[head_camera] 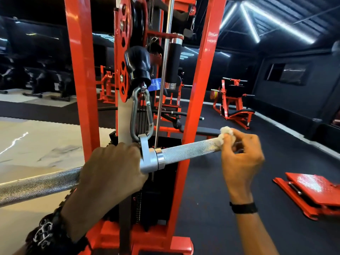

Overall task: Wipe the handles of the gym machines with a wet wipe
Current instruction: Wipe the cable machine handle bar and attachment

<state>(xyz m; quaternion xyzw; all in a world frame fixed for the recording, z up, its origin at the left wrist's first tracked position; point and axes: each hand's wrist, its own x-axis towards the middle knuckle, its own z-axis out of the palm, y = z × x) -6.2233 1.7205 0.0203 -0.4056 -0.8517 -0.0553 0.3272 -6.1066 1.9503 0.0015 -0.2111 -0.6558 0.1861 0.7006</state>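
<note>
Your left hand point(112, 168) grips the knurled steel bar point(187, 150) beside its centre swivel, steadying it. Your right hand point(241, 153) pinches a crumpled white wipe point(225, 134) against the bar's right end. Judging by that, the right half is being wiped; the left half likely remains. The carabiner point(141, 115) and red machine frame point(198, 92) crowd the centre.

Left hand point(110, 173): fingers curled over the knurled silver steel bar point(187, 150), beside its centre collar. Right hand point(241, 153): fingertips pinching a crumpled white wet wipe point(226, 134) at the bar's far end.
</note>
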